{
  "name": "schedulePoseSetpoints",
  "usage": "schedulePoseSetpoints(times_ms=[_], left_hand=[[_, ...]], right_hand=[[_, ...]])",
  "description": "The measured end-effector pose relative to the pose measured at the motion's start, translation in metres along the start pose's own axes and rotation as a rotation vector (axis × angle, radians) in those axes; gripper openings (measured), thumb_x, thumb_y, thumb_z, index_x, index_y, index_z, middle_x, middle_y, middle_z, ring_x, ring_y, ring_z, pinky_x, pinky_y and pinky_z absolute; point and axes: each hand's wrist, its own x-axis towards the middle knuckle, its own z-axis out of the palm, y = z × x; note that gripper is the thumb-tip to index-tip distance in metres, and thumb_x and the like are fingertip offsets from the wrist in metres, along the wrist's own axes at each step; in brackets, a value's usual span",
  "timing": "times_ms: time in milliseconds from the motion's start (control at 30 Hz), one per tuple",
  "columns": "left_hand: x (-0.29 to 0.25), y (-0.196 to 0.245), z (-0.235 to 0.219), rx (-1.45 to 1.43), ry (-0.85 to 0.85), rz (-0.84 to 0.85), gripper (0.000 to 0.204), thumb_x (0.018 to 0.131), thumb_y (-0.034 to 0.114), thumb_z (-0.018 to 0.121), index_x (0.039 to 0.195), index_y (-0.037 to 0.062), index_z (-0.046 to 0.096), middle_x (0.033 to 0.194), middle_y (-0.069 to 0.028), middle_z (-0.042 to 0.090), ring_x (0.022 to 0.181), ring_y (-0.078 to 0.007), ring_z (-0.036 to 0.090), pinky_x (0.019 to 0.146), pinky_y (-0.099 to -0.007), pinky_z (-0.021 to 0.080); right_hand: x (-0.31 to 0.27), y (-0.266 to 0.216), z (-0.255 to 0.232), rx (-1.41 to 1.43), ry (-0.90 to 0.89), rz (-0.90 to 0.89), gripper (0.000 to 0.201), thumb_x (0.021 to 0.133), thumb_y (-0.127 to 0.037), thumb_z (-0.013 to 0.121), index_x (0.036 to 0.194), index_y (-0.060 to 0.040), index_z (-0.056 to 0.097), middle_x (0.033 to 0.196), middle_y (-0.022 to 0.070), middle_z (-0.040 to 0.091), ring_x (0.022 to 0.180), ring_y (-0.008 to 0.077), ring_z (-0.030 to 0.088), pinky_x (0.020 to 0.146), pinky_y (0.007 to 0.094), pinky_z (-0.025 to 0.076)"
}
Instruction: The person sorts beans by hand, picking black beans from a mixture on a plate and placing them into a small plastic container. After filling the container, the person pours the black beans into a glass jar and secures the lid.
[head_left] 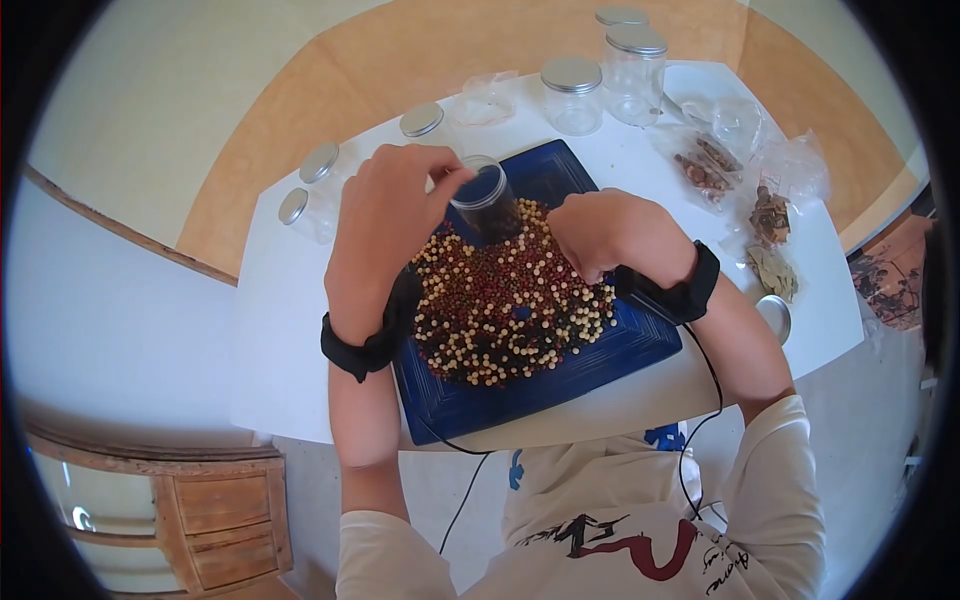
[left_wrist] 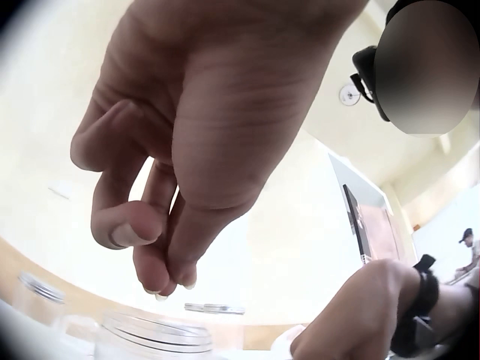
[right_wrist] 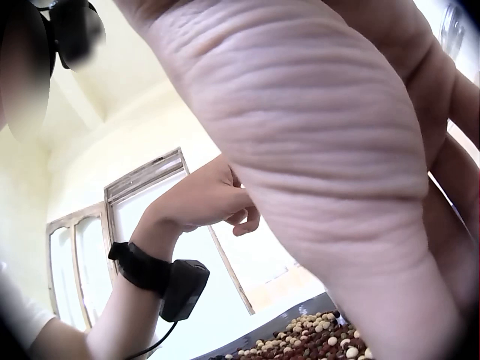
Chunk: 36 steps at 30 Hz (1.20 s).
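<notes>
My left hand is over the mouth of an open clear jar with dark contents. In the left wrist view, the left hand's thumb and fingertips come together above the jar rim, with nothing visible between them. The jar stands among mixed beans, cream, dark red, green and black, heaped on a square blue tray. My right hand bends down over the right side of the heap, fingers pointing at the beans. Its fingertips are mostly hidden; I cannot tell what they hold.
Lidded clear jars stand along the back and left of the white table. Plastic bags of dried spices and dried leaves lie at the right, near a round silver lid. Cables hang from both wrists.
</notes>
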Motion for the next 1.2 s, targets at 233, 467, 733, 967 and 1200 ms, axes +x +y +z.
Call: schedulePoseSetpoints(times_ms=[233, 467, 733, 967, 1200], left_hand=[[-0.015, 0.016, 0.013, -0.277, -0.658, 0.136, 0.016, 0.089, 0.019, 0.082, 0.095, 0.0049, 0.081, 0.080, -0.0099, 0.077, 0.073, -0.0233, 0.074, 0.065, -0.0325, 0.053], [-0.027, 0.036, 0.033, -0.146, -0.882, 0.119, 0.021, 0.060, 0.012, 0.089, 0.074, 0.0123, 0.074, 0.078, -0.0063, 0.074, 0.084, -0.0312, 0.074, 0.072, -0.0425, 0.056], [-0.031, 0.044, 0.044, -0.003, -0.820, 0.150, 0.020, 0.061, 0.014, 0.092, 0.076, 0.0112, 0.079, 0.078, -0.0009, 0.079, 0.080, -0.0233, 0.076, 0.071, -0.0369, 0.056], [-0.032, 0.043, 0.047, -0.001, -0.806, 0.193, 0.016, 0.064, 0.017, 0.091, 0.074, 0.0117, 0.079, 0.075, -0.0005, 0.078, 0.081, -0.0241, 0.075, 0.072, -0.0381, 0.056], [-0.024, 0.034, 0.017, -0.120, -0.797, 0.097, 0.012, 0.075, 0.021, 0.084, 0.077, 0.0110, 0.077, 0.081, -0.0094, 0.074, 0.088, -0.0318, 0.073, 0.075, -0.0448, 0.056]], right_hand=[[-0.004, 0.002, -0.023, 0.165, 0.000, -0.093, 0.010, 0.069, -0.003, 0.077, 0.074, 0.0051, 0.073, 0.075, 0.0204, 0.075, 0.072, 0.0363, 0.077, 0.058, 0.0438, 0.058], [0.006, 0.001, -0.027, 0.342, 0.732, -0.272, 0.012, 0.092, -0.015, 0.073, 0.099, -0.0071, 0.078, 0.081, 0.0121, 0.077, 0.080, 0.0351, 0.075, 0.077, 0.0450, 0.060], [0.036, -0.011, -0.001, 0.298, 0.924, -0.247, 0.011, 0.096, -0.018, 0.074, 0.098, -0.0069, 0.076, 0.081, 0.0119, 0.077, 0.075, 0.0337, 0.074, 0.068, 0.0410, 0.057], [0.032, -0.015, -0.006, 0.346, 0.934, -0.199, 0.014, 0.094, -0.021, 0.075, 0.092, -0.0069, 0.074, 0.080, 0.0167, 0.075, 0.080, 0.0390, 0.074, 0.073, 0.0483, 0.059], [0.001, 0.005, -0.018, 0.287, 0.699, -0.350, 0.016, 0.090, -0.022, 0.078, 0.093, -0.0062, 0.078, 0.079, 0.0147, 0.076, 0.079, 0.0326, 0.075, 0.070, 0.0441, 0.058]])
